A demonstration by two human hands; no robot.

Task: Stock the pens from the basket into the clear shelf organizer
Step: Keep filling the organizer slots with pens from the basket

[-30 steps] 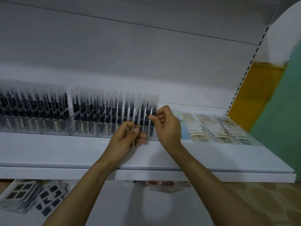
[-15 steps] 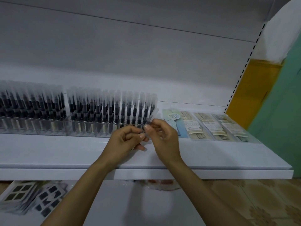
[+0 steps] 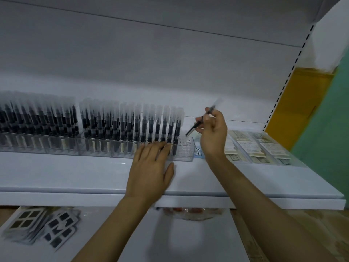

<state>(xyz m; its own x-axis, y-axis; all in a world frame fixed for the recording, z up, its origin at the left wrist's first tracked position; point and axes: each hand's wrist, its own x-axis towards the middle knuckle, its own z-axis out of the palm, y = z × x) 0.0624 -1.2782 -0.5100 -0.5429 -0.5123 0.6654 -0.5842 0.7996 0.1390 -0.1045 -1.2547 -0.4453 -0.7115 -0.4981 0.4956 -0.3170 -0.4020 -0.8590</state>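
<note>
A clear shelf organizer [image 3: 186, 155] stands on the white shelf [image 3: 94, 178], filled with upright black pens [image 3: 132, 123] with frosted caps; its rightmost holes are bare. My right hand [image 3: 212, 135] holds one black pen [image 3: 196, 124] tilted, just above and right of those bare holes. My left hand [image 3: 151, 171] lies flat on the shelf, fingers spread, fingertips touching the organizer's front. A second organizer of pens [image 3: 37, 123] stands further left. No basket is in view.
Flat packets of labels [image 3: 260, 146] lie on the shelf to the right of the organizer. On the lower shelf at bottom left lie packs with dark squares [image 3: 41, 225]. A slotted shelf upright [image 3: 289, 76] and a yellow and green wall are on the right.
Both hands were together at the organizer's right end. Now my right hand has lifted up and right with one pen, and my left hand has opened flat on the shelf.
</note>
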